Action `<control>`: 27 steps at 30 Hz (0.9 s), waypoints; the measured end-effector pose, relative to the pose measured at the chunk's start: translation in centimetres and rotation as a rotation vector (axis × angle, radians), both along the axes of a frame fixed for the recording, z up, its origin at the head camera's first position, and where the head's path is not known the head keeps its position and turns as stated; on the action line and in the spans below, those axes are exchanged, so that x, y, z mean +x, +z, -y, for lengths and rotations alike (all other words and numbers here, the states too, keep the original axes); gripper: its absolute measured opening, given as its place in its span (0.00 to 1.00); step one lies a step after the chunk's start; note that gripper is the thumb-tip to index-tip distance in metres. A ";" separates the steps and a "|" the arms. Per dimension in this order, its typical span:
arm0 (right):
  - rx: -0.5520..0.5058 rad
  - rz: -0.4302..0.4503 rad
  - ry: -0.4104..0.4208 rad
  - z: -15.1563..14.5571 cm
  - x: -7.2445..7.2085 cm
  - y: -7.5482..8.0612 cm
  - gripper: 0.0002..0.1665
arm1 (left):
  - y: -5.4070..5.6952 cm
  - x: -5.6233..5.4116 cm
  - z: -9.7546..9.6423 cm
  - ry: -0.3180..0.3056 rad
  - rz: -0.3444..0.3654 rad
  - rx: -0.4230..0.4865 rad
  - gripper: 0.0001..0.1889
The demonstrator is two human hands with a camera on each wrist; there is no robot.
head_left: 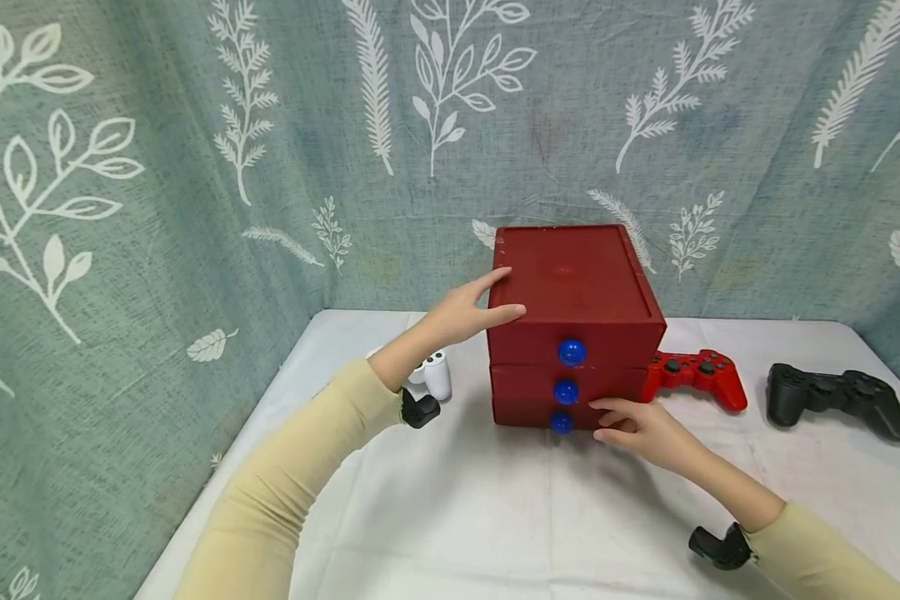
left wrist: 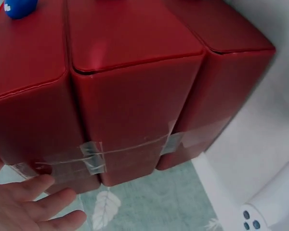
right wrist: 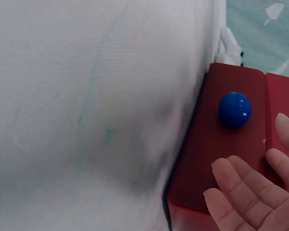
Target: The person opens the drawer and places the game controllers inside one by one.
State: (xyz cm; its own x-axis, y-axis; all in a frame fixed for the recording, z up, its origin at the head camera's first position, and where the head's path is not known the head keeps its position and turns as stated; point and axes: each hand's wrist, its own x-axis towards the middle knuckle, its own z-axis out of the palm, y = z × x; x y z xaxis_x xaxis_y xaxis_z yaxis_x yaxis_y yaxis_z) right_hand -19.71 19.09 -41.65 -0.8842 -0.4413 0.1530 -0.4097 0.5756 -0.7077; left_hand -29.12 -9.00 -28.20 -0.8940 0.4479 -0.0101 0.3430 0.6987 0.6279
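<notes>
White table (head_left: 450, 517), leafy curtain (head_left: 307, 125), red drawer unit (head_left: 570, 287), both hands (head_left: 465, 315) (head_left: 648, 431) loosely spread near it

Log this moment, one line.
Left hand: over left edge of red drawer unit | Right hand: by bottom drawer, no knob held | Drawers: appear shut | White controller left; red controller, black controller right

Curtained-off tabletop spot; home or studio, could not tell. Leaf-print green curtain (head_left: 307, 125) hung across upper frame and down left; white-covered table (head_left: 450, 517) filled lower centre, black game controller (head_left: 832, 395) right.
</notes>
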 end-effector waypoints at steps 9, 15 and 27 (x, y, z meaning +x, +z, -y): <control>0.030 0.007 0.031 0.9 -0.5 -0.8 0.25 | 0.1 -0.1 0.0 -0.011 0.018 -0.001 0.40; 0.036 0.004 0.035 1.7 -0.7 -1.2 0.24 | 0.1 -0.4 0.1 -0.015 0.065 0.017 0.42; 0.037 -0.034 0.084 3.5 -1.4 -1.7 0.24 | -0.2 -0.6 0.3 -0.032 0.171 0.158 0.44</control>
State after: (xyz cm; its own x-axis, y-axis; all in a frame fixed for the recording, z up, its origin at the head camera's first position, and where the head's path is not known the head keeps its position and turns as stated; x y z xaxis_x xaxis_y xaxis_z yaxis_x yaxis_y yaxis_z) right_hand -21.07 15.57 -43.38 -0.8384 -0.5196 0.1646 -0.4810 0.5635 -0.6716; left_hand -29.69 -9.25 -28.42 -0.8705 0.4844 -0.0874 0.2430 0.5773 0.7796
